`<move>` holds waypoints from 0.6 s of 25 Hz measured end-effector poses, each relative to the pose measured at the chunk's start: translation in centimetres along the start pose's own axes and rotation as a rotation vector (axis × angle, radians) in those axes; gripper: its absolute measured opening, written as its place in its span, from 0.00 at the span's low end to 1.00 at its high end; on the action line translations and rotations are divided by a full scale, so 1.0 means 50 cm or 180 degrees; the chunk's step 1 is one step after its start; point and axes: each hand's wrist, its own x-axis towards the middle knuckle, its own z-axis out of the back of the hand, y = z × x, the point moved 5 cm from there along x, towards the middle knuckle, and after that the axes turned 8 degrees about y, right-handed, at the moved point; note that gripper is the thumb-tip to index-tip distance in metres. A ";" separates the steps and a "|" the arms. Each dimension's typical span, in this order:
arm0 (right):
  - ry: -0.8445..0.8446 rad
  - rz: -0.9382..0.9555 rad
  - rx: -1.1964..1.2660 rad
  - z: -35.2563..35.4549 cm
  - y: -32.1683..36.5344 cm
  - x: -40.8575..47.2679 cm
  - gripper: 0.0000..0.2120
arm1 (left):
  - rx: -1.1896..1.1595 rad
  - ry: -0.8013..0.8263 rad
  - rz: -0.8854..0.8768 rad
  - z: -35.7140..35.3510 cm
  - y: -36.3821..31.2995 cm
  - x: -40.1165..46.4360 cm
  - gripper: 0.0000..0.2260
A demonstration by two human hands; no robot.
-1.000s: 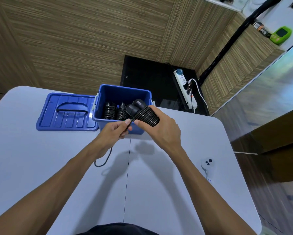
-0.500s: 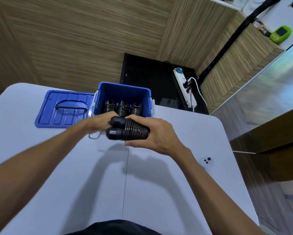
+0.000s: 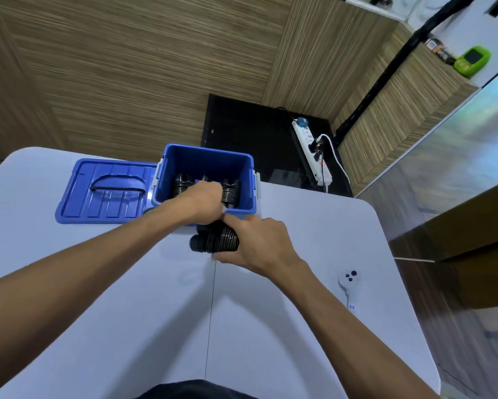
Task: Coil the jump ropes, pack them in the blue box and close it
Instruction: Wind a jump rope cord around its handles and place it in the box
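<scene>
An open blue box (image 3: 204, 159) stands at the table's far edge with several coiled black jump ropes (image 3: 231, 192) inside. Its blue lid (image 3: 104, 191) lies flat on the table to its left. My right hand (image 3: 259, 243) grips a black jump rope bundle (image 3: 219, 241), rope wound around its handles, just in front of the box. My left hand (image 3: 204, 203) is above the bundle at the box's front rim, its fingers curled at the bundle's top; what they pinch is hidden.
The white table (image 3: 127, 312) has a seam down its middle. A small white remote (image 3: 348, 285) lies at the right. Beyond the table, a power strip (image 3: 311, 151) sits on a black floor panel beside wood-panelled walls.
The loose rope end seen hanging a second ago is gone from view. My left hand rose from beside the bundle to its top by the box rim. The bundle stays in my right hand.
</scene>
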 end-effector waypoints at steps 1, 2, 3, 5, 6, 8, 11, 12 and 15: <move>0.0011 -0.0073 0.0029 -0.005 -0.007 0.001 0.31 | -0.0213 -0.0072 0.0072 0.001 0.003 -0.005 0.08; 0.0022 -0.0148 0.0036 -0.009 -0.012 0.001 0.32 | -0.0340 -0.0122 0.0108 -0.001 0.003 -0.011 0.08; 0.0016 -0.0224 0.0037 -0.010 -0.015 0.004 0.31 | -0.0421 -0.0189 0.0099 -0.003 0.003 -0.017 0.07; -0.0072 -0.0370 0.0083 -0.008 -0.019 0.010 0.31 | -0.0707 -0.0442 0.0078 -0.008 0.002 -0.034 0.05; -0.0128 -0.0428 0.0107 -0.005 -0.020 0.011 0.31 | -0.0992 -0.0603 0.0099 -0.011 0.004 -0.042 0.04; -0.0174 -0.0531 0.0113 -0.004 -0.020 0.010 0.36 | -0.1498 -0.0902 0.0120 -0.021 0.010 -0.058 0.02; -0.0219 -0.0600 0.0153 -0.008 -0.021 0.009 0.33 | -0.1850 -0.1128 0.0098 -0.050 0.023 -0.076 0.01; -0.0252 -0.0629 0.0170 -0.008 -0.021 0.008 0.31 | -0.1770 -0.1213 0.0057 -0.058 0.024 -0.083 0.02; -0.0279 -0.0669 0.0169 -0.004 -0.026 0.010 0.30 | -0.1065 -0.1654 -0.0265 -0.071 0.018 -0.104 0.07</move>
